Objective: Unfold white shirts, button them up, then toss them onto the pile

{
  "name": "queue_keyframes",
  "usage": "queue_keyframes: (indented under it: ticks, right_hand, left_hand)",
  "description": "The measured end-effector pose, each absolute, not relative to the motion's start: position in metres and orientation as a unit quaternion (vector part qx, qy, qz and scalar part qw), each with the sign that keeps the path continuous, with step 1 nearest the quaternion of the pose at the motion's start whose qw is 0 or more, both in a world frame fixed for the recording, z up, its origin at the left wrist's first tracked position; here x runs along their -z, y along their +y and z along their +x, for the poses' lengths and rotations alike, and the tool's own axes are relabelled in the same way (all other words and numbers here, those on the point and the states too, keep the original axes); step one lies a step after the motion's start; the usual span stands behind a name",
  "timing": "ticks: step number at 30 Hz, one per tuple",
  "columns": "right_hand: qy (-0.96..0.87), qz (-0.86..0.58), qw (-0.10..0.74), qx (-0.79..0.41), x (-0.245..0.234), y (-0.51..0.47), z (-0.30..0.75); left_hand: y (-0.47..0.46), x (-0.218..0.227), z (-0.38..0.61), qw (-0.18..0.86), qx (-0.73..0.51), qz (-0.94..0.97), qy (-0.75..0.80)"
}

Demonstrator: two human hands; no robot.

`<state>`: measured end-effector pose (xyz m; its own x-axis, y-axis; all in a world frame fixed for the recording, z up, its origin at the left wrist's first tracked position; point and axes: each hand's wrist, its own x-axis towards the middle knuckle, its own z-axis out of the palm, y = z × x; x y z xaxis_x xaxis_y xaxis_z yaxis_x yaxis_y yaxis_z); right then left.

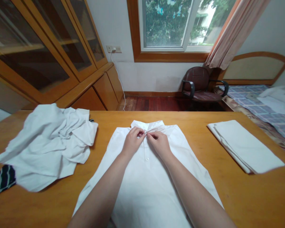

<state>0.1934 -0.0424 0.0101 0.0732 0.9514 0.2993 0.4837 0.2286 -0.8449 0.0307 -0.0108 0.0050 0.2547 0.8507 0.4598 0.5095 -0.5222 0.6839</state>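
The white shirt (pixel 148 186) lies on the table (pixel 197 126), its collar (pixel 147 125) near the far edge and its body running toward the person. The left hand (pixel 133 141) and right hand (pixel 160 144) meet on the shirt front just below the collar, thumb and fingertips of each pinching the cloth at the front edge, with the two sets of fingertips almost touching. A small button (pixel 147 159) shows lower down the front, between the wrists.

A narrow strip of wood runs between the collar and the table's far edge. To the left, a band of tabletop separates the shirt from a crumpled white cloth (pixel 49 142); to the right, a wider one reaches to a folded white cloth (pixel 245 147), which lies near the table's right edge. Past the far edge are a chair (pixel 198 84) and the floor (pixel 152 103).

The fingers cover what they pinch, so I cannot tell whether a button is between them. The forearms hide parts of the shirt, and its lower end is cut off at the bottom. A dark striped cloth (pixel 4 180) is partly under the crumpled one and cut off at the left.
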Motion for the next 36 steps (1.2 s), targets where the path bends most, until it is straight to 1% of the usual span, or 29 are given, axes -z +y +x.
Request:
queue_keyframes:
  ticks: [21, 26, 31, 33, 36]
  right_hand:
    - [-0.644, -0.562, 0.446, -0.264, -0.0103, -0.0439, 0.1942]
    - [-0.633, -0.564, 0.457, -0.270, -0.0120, -0.0445, 0.1934]
    - [-0.618, -0.576, 0.482, -0.231, -0.0114, -0.0432, 0.1948]
    - [-0.630, -0.572, 0.478, -0.218, -0.0100, -0.0425, 0.1957]
    - [-0.666, -0.558, 0.447, -0.214, -0.0071, -0.0420, 0.1962]
  left_hand:
    - [-0.0132, -0.0100, 0.0294, 0.151, -0.402, 0.777, 0.461]
    - [-0.0098, -0.0067, 0.0285, 0.183, -0.405, 0.765, 0.466]
    - [-0.0082, -0.0025, 0.0280, 0.199, -0.396, 0.769, 0.461]
    - [-0.0088, -0.0031, 0.0280, 0.197, -0.394, 0.775, 0.453]
    - [-0.0100, -0.0047, 0.0278, 0.185, -0.391, 0.785, 0.444]
